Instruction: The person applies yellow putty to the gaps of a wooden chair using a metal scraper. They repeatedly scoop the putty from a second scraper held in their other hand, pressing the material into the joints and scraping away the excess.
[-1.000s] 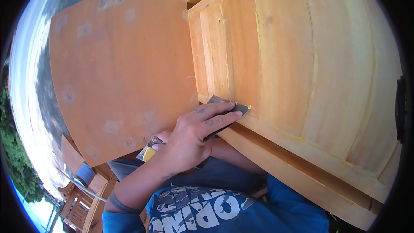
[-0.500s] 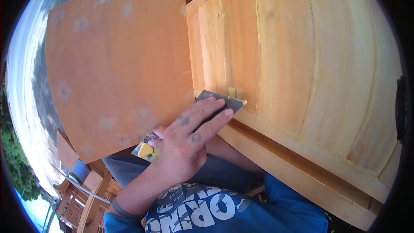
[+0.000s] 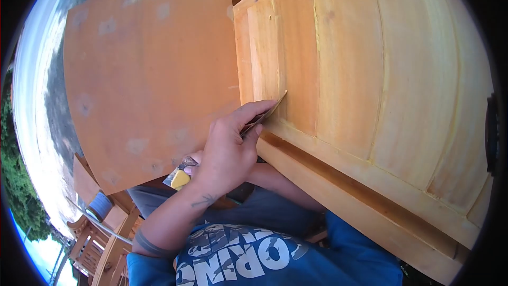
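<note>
My left hand (image 3: 230,145) pinches a thin flat scraper (image 3: 264,115) between fingers and thumb. The blade is seen nearly edge-on, and its tip meets the wooden panel (image 3: 346,63) near a vertical seam. Behind the left forearm, partly hidden, my right hand (image 3: 194,163) holds a small plate (image 3: 171,177) bearing a lump of yellow paste (image 3: 180,179). Yellowish lines run along the panel's seams. A flat reddish-brown board (image 3: 153,79) with pale patches stands left of the panel and meets it at a corner.
A wooden rail (image 3: 338,193) with a long gap runs along the panel's lower edge. At the lower left are a blue roll (image 3: 99,205) and slatted wooden furniture (image 3: 90,249). My legs are below the hands.
The scraper has turned from nearly flat to edge-on, and its tip is higher on the panel. Fingers and thumb now pinch it. The yellow patch beside the seam is no longer visible.
</note>
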A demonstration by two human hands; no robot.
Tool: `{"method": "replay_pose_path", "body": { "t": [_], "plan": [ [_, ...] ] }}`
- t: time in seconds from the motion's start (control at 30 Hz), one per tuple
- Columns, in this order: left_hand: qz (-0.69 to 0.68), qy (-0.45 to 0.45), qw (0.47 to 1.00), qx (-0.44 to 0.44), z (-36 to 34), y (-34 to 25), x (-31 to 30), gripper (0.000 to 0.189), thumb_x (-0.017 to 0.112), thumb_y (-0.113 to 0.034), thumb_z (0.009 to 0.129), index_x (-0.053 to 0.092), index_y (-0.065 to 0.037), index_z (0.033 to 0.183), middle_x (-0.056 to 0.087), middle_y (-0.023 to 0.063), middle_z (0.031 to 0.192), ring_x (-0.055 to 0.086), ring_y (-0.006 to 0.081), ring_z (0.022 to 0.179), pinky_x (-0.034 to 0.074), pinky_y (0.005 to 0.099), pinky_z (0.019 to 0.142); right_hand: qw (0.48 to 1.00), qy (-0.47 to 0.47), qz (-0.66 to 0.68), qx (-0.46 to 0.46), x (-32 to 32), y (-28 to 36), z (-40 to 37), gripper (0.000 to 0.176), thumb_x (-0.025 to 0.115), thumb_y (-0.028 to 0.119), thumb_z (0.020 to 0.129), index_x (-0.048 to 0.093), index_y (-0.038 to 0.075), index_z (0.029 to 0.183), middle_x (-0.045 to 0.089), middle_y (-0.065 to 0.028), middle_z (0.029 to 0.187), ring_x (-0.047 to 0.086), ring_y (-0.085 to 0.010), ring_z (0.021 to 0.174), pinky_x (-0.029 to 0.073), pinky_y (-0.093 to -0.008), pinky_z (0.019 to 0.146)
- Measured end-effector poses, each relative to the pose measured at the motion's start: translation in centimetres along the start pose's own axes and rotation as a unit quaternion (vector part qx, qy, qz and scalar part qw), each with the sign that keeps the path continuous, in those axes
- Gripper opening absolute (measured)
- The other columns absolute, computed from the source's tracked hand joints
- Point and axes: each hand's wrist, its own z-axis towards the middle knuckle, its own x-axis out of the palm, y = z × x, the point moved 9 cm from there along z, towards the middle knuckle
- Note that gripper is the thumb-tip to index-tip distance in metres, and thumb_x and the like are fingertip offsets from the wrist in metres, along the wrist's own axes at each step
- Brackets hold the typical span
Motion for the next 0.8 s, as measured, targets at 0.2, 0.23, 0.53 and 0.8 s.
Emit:
{"method": "replay_pose_path", "body": {
  "t": [0.2,0.23,0.53,0.8],
  "plan": [
    [0.101,0.067,0.984,0.13,-2.6,-4.8,1.9,0.044,0.049,0.018,0.077,0.058,0.003,0.117,0.061,0.018,0.11,0.059,0.026,0.105,0.045,0.0313,0.089,1.0,-0.008,0.003,0.016,0.0,-0.1,0.1,0.032,0.055,0.018,0.089,0.051,0.001,0.116,0.061,-0.0197,0.103,0.058,-0.0334,0.098,0.042,-0.0383,0.088],
    [0.144,0.036,0.972,0.181,-3.0,-5.3,2.6,0.047,0.05,0.019,0.073,0.058,0.004,0.116,0.061,0.0187,0.111,0.059,0.0288,0.106,0.046,0.0333,0.09,1.0,-0.011,0.006,0.023,-0.2,-0.1,0.1,0.033,0.056,0.018,0.089,0.051,0.001,0.117,0.061,-0.02,0.104,0.058,-0.0338,0.099,0.042,-0.0384,0.088],
    [0.22,0.014,0.945,0.241,-4.8,-4.6,1.7,0.047,0.05,0.02,0.07,0.06,0.005,0.113,0.064,0.0174,0.109,0.062,0.0282,0.103,0.048,0.0342,0.088,1.0,-0.025,0.0,-0.013,-0.6,0.1,0.0,0.025,0.052,0.016,0.091,0.054,-0.002,0.108,0.062,-0.015,0.093,0.059,-0.0235,0.087,0.045,-0.035,0.079],
    [0.021,0.033,0.999,-0.014,-0.5,-3.8,2.2,0.028,0.05,0.009,0.085,0.06,0.005,0.111,0.065,0.0067,0.096,0.058,0.0101,0.089,0.047,0.0243,0.081,0.999,-0.042,0.004,-0.015,-0.6,-0.6,0.2,0.025,0.052,0.017,0.092,0.054,-0.002,0.11,0.062,-0.0135,0.095,0.058,-0.0209,0.09,0.046,-0.0335,0.081]
  ]
}}
